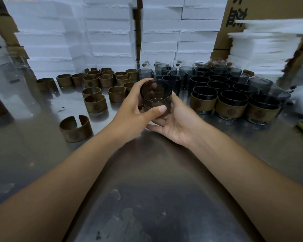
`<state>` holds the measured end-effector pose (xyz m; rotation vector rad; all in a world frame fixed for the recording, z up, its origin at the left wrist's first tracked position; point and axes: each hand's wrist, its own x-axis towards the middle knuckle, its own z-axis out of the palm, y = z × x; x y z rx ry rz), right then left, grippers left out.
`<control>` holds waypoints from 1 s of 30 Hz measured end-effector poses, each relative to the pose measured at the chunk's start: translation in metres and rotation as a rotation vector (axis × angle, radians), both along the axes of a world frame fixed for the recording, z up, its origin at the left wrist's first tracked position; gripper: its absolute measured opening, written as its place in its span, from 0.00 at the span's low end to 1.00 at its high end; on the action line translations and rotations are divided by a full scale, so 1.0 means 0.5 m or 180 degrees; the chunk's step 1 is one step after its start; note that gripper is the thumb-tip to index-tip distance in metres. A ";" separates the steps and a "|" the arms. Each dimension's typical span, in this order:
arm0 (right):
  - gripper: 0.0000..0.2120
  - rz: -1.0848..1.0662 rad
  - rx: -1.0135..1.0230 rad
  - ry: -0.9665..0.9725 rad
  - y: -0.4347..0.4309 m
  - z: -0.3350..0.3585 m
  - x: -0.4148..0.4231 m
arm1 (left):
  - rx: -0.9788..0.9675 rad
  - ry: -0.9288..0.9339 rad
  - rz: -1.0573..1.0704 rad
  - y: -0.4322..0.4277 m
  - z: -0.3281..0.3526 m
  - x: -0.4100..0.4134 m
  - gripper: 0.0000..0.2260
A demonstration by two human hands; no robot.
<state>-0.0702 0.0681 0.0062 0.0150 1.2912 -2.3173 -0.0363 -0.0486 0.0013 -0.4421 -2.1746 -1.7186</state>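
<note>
A dark smoked glass cup [156, 92] is held up over the middle of the steel table, its mouth tilted toward me. My left hand [138, 110] grips it from the left, thumb across its front and fingertips over the far rim. My right hand [175, 123] cups it from below and the right, fingers curled under its base. The lower part of the cup is hidden behind my thumb and fingers, so I cannot tell whether a sleeve is on it.
Several brown split-ring sleeves [95, 103] lie on the steel table [147, 180] at the left. Bare dark glass cups [171, 81] stand at back centre, sleeved cups [232, 105] at the right. White foam boxes [110, 32] are stacked behind; foam sheets [262, 46] at right.
</note>
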 end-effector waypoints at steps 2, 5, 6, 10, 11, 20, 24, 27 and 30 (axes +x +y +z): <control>0.24 -0.0038 0.0052 -0.0041 0.000 -0.002 0.000 | -0.0042 -0.0006 0.0018 -0.001 -0.001 -0.001 0.27; 0.24 -0.0034 0.0066 -0.0076 0.001 0.001 0.001 | -0.0077 -0.0009 0.0082 0.000 0.000 -0.003 0.27; 0.24 -0.0017 0.0067 -0.0076 0.001 0.002 0.001 | -0.0072 -0.0008 0.0110 0.001 0.001 -0.003 0.26; 0.20 -0.0081 0.0290 0.0015 0.006 0.004 0.000 | -0.0165 0.0027 0.0236 -0.001 0.002 -0.001 0.26; 0.18 -0.0140 0.0373 0.0044 0.008 0.004 -0.002 | -0.0214 0.0022 0.0249 -0.001 0.002 0.000 0.27; 0.06 -0.0851 0.0337 0.0252 0.012 0.002 -0.012 | -0.0270 0.0008 0.0243 0.002 -0.003 -0.001 0.27; 0.06 -0.0694 0.0139 0.0362 0.012 0.007 -0.011 | -0.0121 -0.0025 0.0162 0.005 -0.006 0.000 0.27; 0.09 -0.0571 -0.0068 0.0307 0.013 0.011 -0.007 | -0.0001 -0.0042 0.0118 0.005 -0.006 0.000 0.26; 0.09 -0.0394 -0.0101 0.0294 0.017 0.012 -0.002 | 0.0099 -0.0066 0.0087 0.004 -0.006 0.000 0.26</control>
